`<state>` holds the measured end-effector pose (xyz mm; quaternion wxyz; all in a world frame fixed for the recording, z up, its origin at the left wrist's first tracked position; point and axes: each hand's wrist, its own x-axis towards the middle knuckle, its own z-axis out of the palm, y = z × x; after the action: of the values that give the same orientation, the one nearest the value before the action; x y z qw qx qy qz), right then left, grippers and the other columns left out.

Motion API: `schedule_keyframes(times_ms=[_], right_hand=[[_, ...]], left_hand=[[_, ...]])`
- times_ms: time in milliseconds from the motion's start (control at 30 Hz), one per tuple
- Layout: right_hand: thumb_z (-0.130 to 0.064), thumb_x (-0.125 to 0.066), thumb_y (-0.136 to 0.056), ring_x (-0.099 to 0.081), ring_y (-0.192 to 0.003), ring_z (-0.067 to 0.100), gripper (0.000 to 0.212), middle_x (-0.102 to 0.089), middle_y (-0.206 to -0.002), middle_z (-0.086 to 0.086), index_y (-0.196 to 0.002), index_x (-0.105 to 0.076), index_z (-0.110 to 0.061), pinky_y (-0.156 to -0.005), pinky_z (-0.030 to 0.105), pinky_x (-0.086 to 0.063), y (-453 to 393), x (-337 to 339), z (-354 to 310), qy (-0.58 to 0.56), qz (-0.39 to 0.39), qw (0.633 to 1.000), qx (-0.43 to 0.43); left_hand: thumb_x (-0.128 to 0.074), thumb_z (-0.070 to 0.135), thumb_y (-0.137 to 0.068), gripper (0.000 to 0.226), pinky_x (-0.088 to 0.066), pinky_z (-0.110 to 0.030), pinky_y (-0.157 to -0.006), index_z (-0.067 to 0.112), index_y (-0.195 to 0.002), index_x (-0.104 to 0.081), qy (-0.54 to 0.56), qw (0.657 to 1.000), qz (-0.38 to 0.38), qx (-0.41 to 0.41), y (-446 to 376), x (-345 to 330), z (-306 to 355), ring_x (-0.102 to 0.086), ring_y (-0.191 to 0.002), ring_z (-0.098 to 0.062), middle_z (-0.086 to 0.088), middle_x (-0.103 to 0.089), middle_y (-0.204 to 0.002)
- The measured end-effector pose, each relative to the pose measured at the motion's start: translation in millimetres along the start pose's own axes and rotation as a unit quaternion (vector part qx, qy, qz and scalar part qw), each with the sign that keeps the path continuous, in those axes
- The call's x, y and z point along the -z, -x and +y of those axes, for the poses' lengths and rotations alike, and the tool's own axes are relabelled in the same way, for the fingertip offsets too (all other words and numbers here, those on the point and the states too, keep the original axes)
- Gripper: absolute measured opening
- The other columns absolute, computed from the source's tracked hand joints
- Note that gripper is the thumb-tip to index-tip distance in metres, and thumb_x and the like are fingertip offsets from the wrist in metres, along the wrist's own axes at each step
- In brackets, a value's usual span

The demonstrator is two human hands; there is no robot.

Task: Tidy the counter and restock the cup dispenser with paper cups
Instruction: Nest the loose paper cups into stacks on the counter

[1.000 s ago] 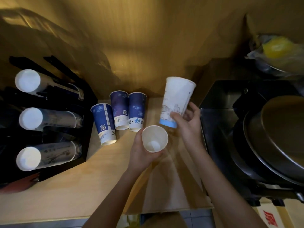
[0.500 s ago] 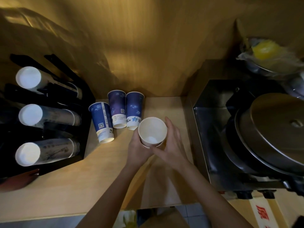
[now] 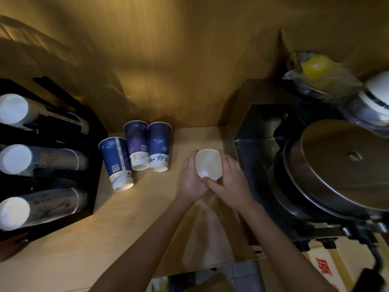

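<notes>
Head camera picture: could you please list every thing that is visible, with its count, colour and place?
blue paper cups: three, blue, counter beside dispenser.
white cup: one, white, between both hands.
cup dispenser: one, black, left, three cup stacks.
counter: one, light wood, centre.
metal lid: one, steel, right.
wrapped bowl: one, yellow contents, upper right.
left hand: one, on the cup's left.
right hand: one, on the cup's right.

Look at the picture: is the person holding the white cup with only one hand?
No. Both the left hand and the right hand wrap the white cup.
</notes>
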<state>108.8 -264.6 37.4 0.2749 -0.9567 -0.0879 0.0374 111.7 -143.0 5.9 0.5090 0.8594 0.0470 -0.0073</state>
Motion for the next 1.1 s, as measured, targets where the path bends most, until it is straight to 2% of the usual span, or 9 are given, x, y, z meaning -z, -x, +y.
schedule_keyframes(times_ms=[100,233,367,600,700,767,833,967,1100], right_hand=[[-0.049,-0.059,-0.079,-0.033,-0.132,0.021,0.084,-0.036,-0.145,0.005,-0.144,-0.017,-0.016,-0.107,0.037,-0.033,-6.6,7.3,8.8,0.021,0.004,0.999,-0.032],[-0.044,-0.062,-0.078,-0.032,-0.131,0.022,0.083,-0.037,-0.144,0.006,-0.143,-0.020,-0.015,-0.106,0.038,-0.033,-10.9,12.9,16.1,0.009,-0.010,0.998,-0.063],[-0.045,-0.064,-0.075,-0.036,-0.126,0.024,0.081,-0.041,-0.137,0.009,-0.139,-0.026,-0.013,-0.100,0.038,-0.037,-14.0,16.5,15.1,0.017,-0.028,0.997,-0.073],[-0.050,-0.044,-0.088,-0.044,-0.118,0.031,0.059,-0.050,-0.127,0.017,-0.125,-0.046,-0.004,-0.094,0.044,-0.042,-33.7,27.6,1.5,0.115,-0.020,0.987,-0.109],[-0.046,-0.040,-0.091,-0.046,-0.117,0.032,0.054,-0.052,-0.126,0.019,-0.120,-0.049,-0.002,-0.094,0.045,-0.044,-47.6,29.0,-9.1,0.143,0.002,0.984,-0.104],[-0.044,-0.039,-0.092,-0.047,-0.115,0.033,0.050,-0.054,-0.123,0.019,-0.117,-0.052,-0.003,-0.094,0.045,-0.043,-57.7,28.7,-18.5,0.151,0.002,0.986,-0.076],[-0.042,-0.039,-0.092,-0.048,-0.114,0.034,0.048,-0.056,-0.121,0.019,-0.116,-0.054,-0.003,-0.095,0.046,-0.042,-67.7,25.6,-30.7,0.162,-0.009,0.986,-0.042],[-0.038,-0.041,-0.092,-0.048,-0.116,0.032,0.043,-0.057,-0.122,0.017,-0.115,-0.054,-0.005,-0.093,0.043,-0.040,-90.2,6.0,-63.1,0.188,-0.026,0.982,0.019],[-0.035,-0.043,-0.092,-0.050,-0.116,0.030,0.038,-0.057,-0.122,0.014,-0.116,-0.051,-0.008,-0.092,0.041,-0.042,-109.7,-28.0,-100.7,0.164,-0.057,0.982,0.078]], left_hand=[[-0.076,0.042,-0.058,0.091,-0.043,-0.036,-0.103,0.014,-0.134,-0.034,-0.002,1.000,-0.016,-0.013,-11.7,-12.8,6.3,-0.048,-0.121,-0.021,-0.008,-0.048,-0.135],[-0.078,0.035,-0.064,0.097,-0.032,-0.025,-0.103,0.013,-0.141,-0.024,-0.043,0.998,-0.043,-0.014,-17.1,-20.6,7.7,-0.041,-0.130,-0.022,-0.008,-0.039,-0.145],[-0.080,0.037,-0.060,0.107,-0.036,-0.034,-0.106,0.015,-0.143,-0.017,-0.080,0.995,-0.064,-0.009,-18.5,-17.5,7.1,-0.038,-0.133,-0.023,-0.007,-0.036,-0.148],[-0.080,0.047,-0.058,0.126,-0.036,-0.038,-0.109,0.015,-0.146,0.004,-0.109,0.976,-0.188,0.004,-21.4,7.4,11.8,-0.034,-0.135,-0.024,-0.009,-0.030,-0.151],[-0.073,0.044,-0.069,0.101,-0.032,-0.034,-0.109,0.011,-0.145,-0.015,-0.180,0.962,-0.204,0.010,-25.2,34.3,12.1,-0.034,-0.135,-0.025,-0.011,-0.032,-0.150],[-0.063,0.041,-0.079,0.064,-0.042,-0.034,-0.099,0.011,-0.133,-0.042,-0.254,0.955,-0.155,0.002,-27.3,60.2,8.8,-0.049,-0.122,-0.026,-0.011,-0.050,-0.136],[-0.052,0.038,-0.086,0.037,-0.051,-0.038,-0.085,0.012,-0.110,-0.059,-0.322,0.944,-0.070,0.000,-26.7,87.4,4.5,-0.060,-0.102,-0.028,-0.012,-0.064,-0.115],[-0.042,0.038,-0.090,0.033,-0.048,-0.038,-0.075,0.012,-0.100,-0.060,-0.405,0.911,0.057,0.051,-25.9,134.8,-10.9,-0.061,-0.097,-0.030,-0.012,-0.065,-0.105],[-0.044,0.035,-0.089,0.035,-0.048,-0.041,-0.080,0.008,-0.107,-0.057,-0.412,0.896,0.114,0.120,-25.7,168.1,-41.4,-0.057,-0.105,-0.033,-0.015,-0.061,-0.113]])
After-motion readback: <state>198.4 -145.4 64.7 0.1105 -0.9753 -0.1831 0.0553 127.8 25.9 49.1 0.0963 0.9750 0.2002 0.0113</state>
